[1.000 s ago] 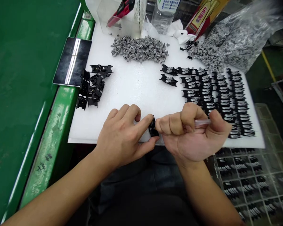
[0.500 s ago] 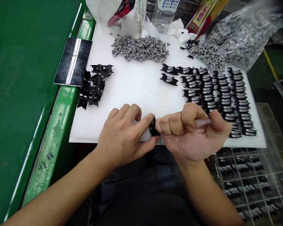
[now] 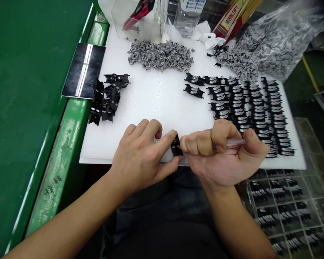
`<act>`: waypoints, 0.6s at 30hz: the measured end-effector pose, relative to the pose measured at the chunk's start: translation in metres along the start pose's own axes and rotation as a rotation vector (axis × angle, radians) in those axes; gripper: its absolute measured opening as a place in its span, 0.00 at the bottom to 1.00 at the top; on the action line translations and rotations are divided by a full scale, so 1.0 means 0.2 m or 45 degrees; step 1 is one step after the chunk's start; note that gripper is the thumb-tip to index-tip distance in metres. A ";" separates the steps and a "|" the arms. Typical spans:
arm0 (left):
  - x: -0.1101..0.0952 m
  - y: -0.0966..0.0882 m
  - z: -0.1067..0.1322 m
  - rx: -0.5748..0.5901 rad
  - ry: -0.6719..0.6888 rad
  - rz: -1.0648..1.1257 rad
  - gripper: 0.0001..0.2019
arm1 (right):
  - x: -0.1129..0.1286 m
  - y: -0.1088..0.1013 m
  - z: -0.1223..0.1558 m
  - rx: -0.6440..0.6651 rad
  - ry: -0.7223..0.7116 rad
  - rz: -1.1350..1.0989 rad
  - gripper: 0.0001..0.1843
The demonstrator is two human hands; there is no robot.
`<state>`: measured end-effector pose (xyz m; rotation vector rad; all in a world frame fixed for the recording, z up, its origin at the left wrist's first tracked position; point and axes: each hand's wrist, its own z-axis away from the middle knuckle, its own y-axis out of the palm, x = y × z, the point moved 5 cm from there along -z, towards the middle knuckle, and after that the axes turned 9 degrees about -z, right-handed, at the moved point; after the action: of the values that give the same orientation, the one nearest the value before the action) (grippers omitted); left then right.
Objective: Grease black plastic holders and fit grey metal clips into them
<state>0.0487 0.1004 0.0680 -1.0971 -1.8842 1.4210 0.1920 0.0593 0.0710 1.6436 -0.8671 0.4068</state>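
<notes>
Black plastic part [image 3: 176, 146] at near edge of white foam sheet [image 3: 151, 97], pinched between both hands. Left to right: green table [image 3: 29, 108]; dark tablet [image 3: 83, 70]; loose black parts [image 3: 105, 102]. Left hand [image 3: 140, 158]: fingers [image 3: 164, 142] and thumb closed on part from left. Right hand [image 3: 221, 158]: fingers [image 3: 197, 142] curled, front finger against part, clear plastic tube [image 3: 235, 142] gripped under thumb. Behind, grey metal clips [image 3: 160, 55]. Far right, rows of black-and-silver parts [image 3: 259, 108]; below, gridded tray [image 3: 278, 208].

Green workbench [image 3: 29, 108], foam sheet [image 3: 151, 104], black parts [image 3: 105, 99], grey clips [image 3: 160, 55]
</notes>
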 end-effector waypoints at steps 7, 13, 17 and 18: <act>0.00 0.00 0.01 0.006 -0.002 -0.005 0.24 | 0.00 0.00 0.01 0.049 -0.012 0.009 0.24; 0.00 0.00 0.01 0.016 -0.003 -0.005 0.24 | 0.00 0.01 0.01 0.008 -0.038 0.012 0.25; 0.00 0.00 0.01 0.019 -0.004 -0.003 0.24 | 0.00 0.01 0.02 -0.010 -0.027 0.034 0.25; 0.00 0.00 0.01 0.022 -0.005 -0.005 0.24 | 0.00 0.01 0.02 -0.017 -0.021 0.040 0.25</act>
<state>0.0471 0.0996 0.0681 -1.0822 -1.8728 1.4357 0.1897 0.0562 0.0710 1.6246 -0.9073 0.4088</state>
